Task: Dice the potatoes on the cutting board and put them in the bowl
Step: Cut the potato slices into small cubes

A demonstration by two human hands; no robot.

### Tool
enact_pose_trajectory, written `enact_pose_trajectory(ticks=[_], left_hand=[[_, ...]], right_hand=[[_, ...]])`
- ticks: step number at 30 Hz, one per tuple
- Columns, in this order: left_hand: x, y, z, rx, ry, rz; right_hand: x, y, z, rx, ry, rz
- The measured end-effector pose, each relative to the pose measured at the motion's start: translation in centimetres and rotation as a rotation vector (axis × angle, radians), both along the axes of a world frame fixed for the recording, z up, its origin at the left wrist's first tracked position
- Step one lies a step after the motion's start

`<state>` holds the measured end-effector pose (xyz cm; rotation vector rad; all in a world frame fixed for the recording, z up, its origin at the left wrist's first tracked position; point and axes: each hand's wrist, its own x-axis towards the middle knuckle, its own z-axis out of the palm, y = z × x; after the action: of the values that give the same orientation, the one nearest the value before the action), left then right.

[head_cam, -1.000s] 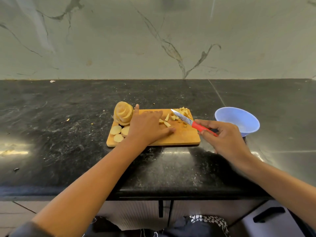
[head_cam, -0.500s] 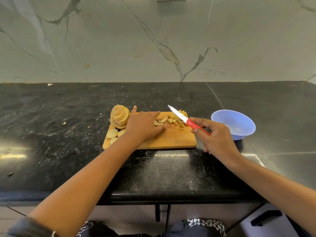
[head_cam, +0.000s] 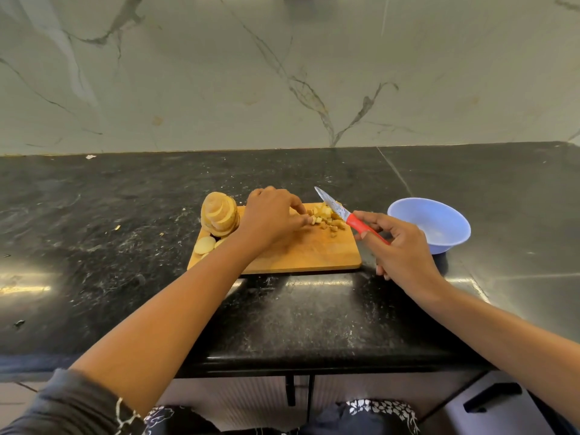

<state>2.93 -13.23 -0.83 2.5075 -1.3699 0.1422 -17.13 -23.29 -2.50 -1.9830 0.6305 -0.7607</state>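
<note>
The board (head_cam: pixel 301 257) lay on the black counter (head_cam: pixel 125 246), with the blue bowl (head_cam: pixel 439 221) just to its right and not touching it. On the board's far-left corner stood a leaning stack of potato slices (head_cam: pixel 219 213); a few loose slices (head_cam: pixel 204 245) lay flat on the near side of that stack, at the left edge. A small heap of dice (head_cam: pixel 326 215) sat at the far right of the board.

The left hand (head_cam: pixel 271 218) reached over the middle of the board, palm down, its fingers bent and drawn together, with the tips touching the left edge of the dice. I could not tell whether they pinched a piece.

The right hand (head_cam: pixel 400 249) hovered between the board's right edge and the bowl, thumb and fingers wrapped around the red handle of the knife (head_cam: pixel 345 215). The blade pointed far and left, slanting over the dice, its tip raised above the board's far edge.

Behind the counter rose a pale marble wall (head_cam: pixel 282 73) with dark veins.
</note>
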Motion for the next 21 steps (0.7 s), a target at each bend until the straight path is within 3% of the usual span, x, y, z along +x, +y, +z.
enact_pose_trajectory(ticks=[8, 13, 18, 21], left_hand=[[1.7, -0.8, 1.2, 0.069, 0.145, 0.006], [3.0, -0.5, 2.5, 0.194, 0.060, -0.148], [3.2, 0.0, 2.7, 0.127, 0.083, -0.253], [3.1, 0.1, 2.6, 0.072, 0.227, -0.300]], right_hand=[[-0.1, -0.1, -0.2, 0.018, -0.014, 0.010], [-0.1, -0.3, -0.4, 0.026, -0.008, 0.011], [0.0, -0.4, -0.5, 0.026, -0.026, 0.008], [0.1, -0.5, -0.6, 0.032, -0.038, -0.001]])
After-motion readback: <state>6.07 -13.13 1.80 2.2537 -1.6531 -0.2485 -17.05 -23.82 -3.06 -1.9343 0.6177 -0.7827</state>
